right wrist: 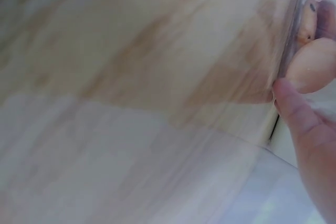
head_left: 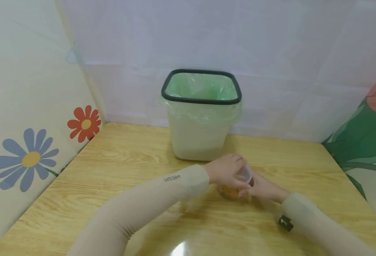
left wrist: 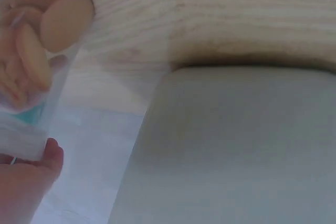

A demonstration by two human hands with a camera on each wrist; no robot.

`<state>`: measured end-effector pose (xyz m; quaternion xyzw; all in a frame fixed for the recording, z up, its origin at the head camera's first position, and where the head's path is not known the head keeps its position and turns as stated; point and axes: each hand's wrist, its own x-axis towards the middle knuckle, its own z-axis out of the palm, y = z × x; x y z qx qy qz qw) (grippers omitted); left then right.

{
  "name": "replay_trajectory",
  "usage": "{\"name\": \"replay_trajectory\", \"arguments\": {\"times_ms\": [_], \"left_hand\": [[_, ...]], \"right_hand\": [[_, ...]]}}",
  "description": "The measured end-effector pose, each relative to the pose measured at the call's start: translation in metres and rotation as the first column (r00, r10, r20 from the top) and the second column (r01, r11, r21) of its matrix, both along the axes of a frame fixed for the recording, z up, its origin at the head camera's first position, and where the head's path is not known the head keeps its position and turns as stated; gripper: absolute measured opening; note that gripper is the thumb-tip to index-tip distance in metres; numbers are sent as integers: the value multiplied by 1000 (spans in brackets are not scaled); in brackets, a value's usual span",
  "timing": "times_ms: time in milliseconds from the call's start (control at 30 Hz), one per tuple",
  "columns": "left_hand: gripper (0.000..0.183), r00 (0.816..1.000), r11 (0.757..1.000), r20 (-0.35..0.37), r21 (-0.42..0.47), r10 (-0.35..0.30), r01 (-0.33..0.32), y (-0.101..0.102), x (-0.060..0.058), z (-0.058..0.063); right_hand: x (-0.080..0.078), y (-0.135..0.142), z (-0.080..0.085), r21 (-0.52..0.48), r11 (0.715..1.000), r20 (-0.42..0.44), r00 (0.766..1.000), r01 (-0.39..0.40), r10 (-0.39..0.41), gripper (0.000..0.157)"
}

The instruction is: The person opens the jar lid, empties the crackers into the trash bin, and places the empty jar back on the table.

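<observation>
Both hands hold a clear plastic jar [left wrist: 65, 22] of round, flat tan biscuits, low over the table in front of the bin. The jar looks tilted, its biscuit-filled part [head_left: 229, 192] toward the near left. At its upper end is a whitish see-through lid [head_left: 245, 173]. My left hand [head_left: 225, 171] reaches over from the left and grips around the lid end; its fingertips are partly hidden. From the right, my right hand [head_left: 266, 187] grips the jar's side, and in the right wrist view its thumb [right wrist: 304, 124] presses against the clear wall.
Behind the hands stands a pale waste bin [head_left: 198, 137] with a black rim [head_left: 200, 101] and a green liner bag [head_left: 204, 112]. A small black clip-like object [head_left: 285, 223] is by the right sleeve. Flower-printed cloth borders the wooden table [head_left: 137, 153] on both sides.
</observation>
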<state>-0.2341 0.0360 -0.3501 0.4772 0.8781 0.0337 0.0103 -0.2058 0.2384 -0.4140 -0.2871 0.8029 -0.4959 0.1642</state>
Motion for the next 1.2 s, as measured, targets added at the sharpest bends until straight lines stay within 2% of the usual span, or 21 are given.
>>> {"name": "replay_trajectory", "arguments": {"times_ms": [133,333,567,833,933,1033,1133,1200], "left_hand": [[71,999,999,51,46,-17,15,-1,-3,-6],[73,1000,1000,-23,26,-17,17,-2,1,-7],[73,997,998,-55,44,58,-55,1,10,-7],[75,992,990,-34,74,124,-121,5,15,-6],[75,992,988,-16,93,125,-123,6,14,-8],[77,994,986,37,122,105,-109,4,10,-9],[79,989,986,125,139,77,-94,0,4,-6],[81,980,988,192,131,51,-77,-5,-2,-1]], "right_hand": [[0,0,1,-1,1000,-8,1000,-5,5,83],[1,0,3,29,1000,-18,1000,3,-2,91],[4,0,5,32,999,8,1000,17,-17,97],[5,2,6,61,997,-47,998,37,-34,102],[5,3,7,85,995,-65,997,45,-39,105],[6,2,8,107,993,-68,997,49,-42,106],[6,0,8,96,995,-51,998,38,-33,105],[5,0,6,67,998,-36,999,19,-16,101]]}}
